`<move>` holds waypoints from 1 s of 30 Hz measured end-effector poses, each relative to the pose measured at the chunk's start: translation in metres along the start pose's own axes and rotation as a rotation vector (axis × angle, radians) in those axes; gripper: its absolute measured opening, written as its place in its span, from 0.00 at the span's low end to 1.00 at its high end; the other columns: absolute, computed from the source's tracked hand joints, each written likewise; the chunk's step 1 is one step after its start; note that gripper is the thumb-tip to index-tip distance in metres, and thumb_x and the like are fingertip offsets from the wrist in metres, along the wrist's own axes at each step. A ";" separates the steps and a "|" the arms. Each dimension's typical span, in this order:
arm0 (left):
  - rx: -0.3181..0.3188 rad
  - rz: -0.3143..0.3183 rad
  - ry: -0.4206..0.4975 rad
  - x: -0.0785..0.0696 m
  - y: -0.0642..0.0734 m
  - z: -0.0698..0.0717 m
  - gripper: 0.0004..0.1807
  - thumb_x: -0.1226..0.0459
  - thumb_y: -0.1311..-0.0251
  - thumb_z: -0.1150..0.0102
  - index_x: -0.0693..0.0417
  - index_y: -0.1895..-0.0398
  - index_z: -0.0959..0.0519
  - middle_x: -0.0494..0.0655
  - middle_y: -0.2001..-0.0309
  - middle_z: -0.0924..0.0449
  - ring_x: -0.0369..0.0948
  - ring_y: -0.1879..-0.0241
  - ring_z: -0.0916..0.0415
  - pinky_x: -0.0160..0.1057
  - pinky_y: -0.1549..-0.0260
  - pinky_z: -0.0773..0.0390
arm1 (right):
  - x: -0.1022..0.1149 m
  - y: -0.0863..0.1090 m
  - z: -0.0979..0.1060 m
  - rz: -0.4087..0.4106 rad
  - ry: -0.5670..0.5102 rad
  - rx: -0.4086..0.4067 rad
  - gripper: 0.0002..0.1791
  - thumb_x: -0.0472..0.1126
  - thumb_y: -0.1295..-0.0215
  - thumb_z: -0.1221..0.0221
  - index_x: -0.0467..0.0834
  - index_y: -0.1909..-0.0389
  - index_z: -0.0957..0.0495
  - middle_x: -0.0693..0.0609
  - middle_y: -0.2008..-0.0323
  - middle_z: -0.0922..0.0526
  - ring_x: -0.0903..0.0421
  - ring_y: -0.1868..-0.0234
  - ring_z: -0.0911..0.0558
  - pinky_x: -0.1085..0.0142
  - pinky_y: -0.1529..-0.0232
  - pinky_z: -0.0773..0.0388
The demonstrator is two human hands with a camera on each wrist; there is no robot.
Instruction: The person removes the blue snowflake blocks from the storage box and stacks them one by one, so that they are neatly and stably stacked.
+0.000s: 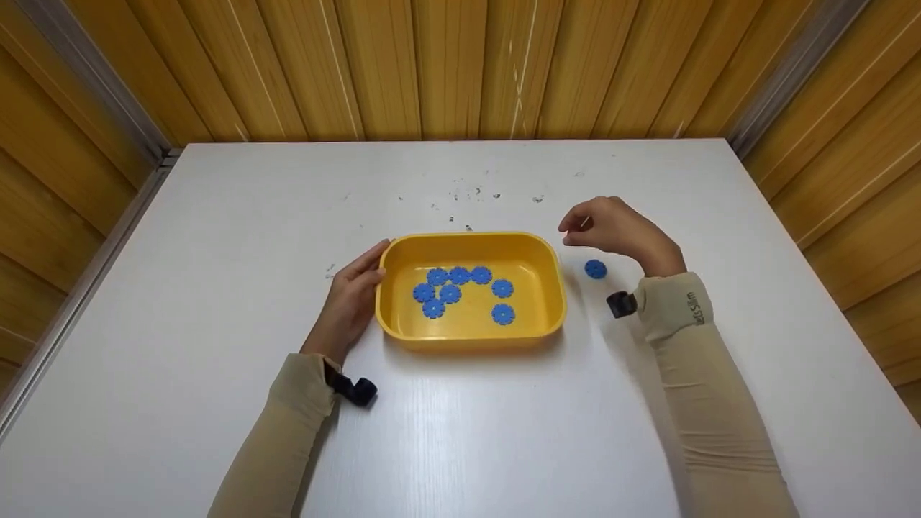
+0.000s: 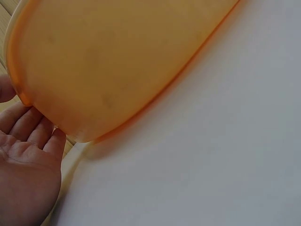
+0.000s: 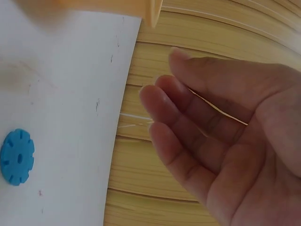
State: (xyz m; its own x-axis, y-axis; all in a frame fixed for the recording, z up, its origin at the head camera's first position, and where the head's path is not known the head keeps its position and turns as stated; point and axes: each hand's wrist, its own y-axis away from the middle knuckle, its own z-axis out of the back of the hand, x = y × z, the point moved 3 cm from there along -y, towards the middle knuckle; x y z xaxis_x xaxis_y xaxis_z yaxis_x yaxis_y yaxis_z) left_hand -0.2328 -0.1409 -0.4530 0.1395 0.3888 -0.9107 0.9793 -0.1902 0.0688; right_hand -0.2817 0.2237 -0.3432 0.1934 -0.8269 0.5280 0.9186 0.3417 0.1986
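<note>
In the head view a yellow plastic tray [image 1: 471, 339] stands mid-table, with several blue notched plastic discs [image 1: 450, 293] lying flat inside. My left hand [image 1: 350, 298] holds its left end, thumb at the rim and fingers along the outer wall; the left wrist view shows the fingertips [image 2: 37, 127] against that wall. To the right of the tray, my right hand [image 1: 611, 229] hovers above the table with fingers loosely bent and nothing between them. One more blue disc [image 1: 595, 269] rests on the table just below that hand, also visible in the right wrist view.
The white table [image 1: 460, 446] carries small dark scuffs behind the tray. Yellow wood-look panels [image 1: 446, 72] close off the back and both sides. A black wrist camera [image 1: 356, 391] sits at the left cuff, another [image 1: 621, 304] at the right.
</note>
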 end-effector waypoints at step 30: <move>-0.005 0.007 -0.032 0.001 -0.001 0.000 0.29 0.72 0.35 0.56 0.54 0.28 0.39 0.44 0.26 0.43 0.38 0.27 0.46 0.35 0.32 0.38 | 0.067 -0.036 -0.041 0.091 0.084 0.201 0.13 0.36 0.41 0.36 0.37 0.55 0.17 0.45 0.58 0.15 0.50 0.57 0.21 0.53 0.37 0.28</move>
State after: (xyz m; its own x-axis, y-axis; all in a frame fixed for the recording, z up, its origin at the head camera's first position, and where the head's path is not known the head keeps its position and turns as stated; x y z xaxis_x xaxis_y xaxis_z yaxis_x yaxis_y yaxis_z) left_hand -0.2339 -0.1402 -0.4544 0.1412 0.3584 -0.9228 0.9791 -0.1882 0.0768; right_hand -0.2874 0.1380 -0.3488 0.3084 -0.8200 0.4821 0.8107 0.4917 0.3179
